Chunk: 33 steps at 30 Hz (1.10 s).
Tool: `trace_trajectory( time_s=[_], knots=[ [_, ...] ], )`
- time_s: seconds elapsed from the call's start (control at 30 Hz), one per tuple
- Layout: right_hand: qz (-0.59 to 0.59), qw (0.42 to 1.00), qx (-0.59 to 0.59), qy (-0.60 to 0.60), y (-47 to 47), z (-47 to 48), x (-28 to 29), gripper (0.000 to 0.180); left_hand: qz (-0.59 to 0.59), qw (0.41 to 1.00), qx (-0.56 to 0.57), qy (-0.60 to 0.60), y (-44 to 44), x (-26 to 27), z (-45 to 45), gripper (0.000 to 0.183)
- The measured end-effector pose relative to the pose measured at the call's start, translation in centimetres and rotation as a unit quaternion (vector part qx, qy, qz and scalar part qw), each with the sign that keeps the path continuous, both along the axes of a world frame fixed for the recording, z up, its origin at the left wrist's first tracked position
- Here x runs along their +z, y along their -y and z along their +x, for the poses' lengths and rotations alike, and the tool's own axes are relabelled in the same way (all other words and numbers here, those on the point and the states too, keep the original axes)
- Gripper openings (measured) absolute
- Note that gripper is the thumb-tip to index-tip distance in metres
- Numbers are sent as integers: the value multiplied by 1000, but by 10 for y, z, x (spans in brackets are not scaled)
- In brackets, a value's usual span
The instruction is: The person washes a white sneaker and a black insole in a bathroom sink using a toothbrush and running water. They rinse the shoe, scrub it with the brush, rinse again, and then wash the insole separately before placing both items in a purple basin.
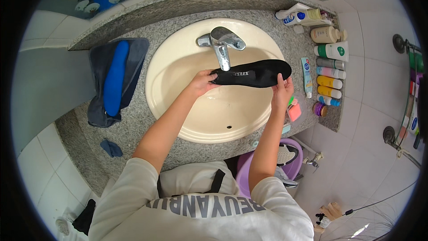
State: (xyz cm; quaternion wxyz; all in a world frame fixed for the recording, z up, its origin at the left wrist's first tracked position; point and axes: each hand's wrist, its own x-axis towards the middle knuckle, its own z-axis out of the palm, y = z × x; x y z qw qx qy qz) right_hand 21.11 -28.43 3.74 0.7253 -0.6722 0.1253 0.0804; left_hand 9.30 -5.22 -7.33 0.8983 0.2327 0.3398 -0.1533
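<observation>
A black shoe insole is stretched level between my two hands over the cream oval washbasin. Its narrower end is pinched in my left hand, while my right hand grips the wider rounded end. Pale lettering shows on the insole's upper face. The spout of the chrome mixer tap comes down just over the insole's left part; I cannot tell whether they touch. On a dark grey cloth left of the basin lies a blue insole.
Bottles and tubes, such as a white-and-green tube, line the right ledge. A toothpaste tube and a soap dish with a pink item sit beside the basin. Below right, a purple bucket holds shoes. A small blue cloth lies front left.
</observation>
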Motion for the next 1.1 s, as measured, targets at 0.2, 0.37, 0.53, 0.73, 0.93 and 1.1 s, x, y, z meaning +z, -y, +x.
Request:
trace_trajectory(
  time_s=[0.2,0.37,0.53,0.73,0.93,1.1],
  knots=[
    [22,999,20,-41,9,6,-40,15,60,969,-205,121,-35,28,-11,51],
    [97,985,70,-127,-37,-7,-75,30,0,936,-337,104,-52,36,-18,59],
    [179,961,122,-175,-69,-24,-84,20,-143,943,-280,110,-32,55,2,63],
    [123,961,108,-223,-86,-35,-84,26,250,887,-378,84,0,4,5,40],
    [84,980,68,-168,-115,-41,-93,58,739,601,-301,45,25,27,-2,26],
    [114,977,42,-177,-128,-30,-105,31,648,708,-282,23,25,20,-6,35]
  ],
)
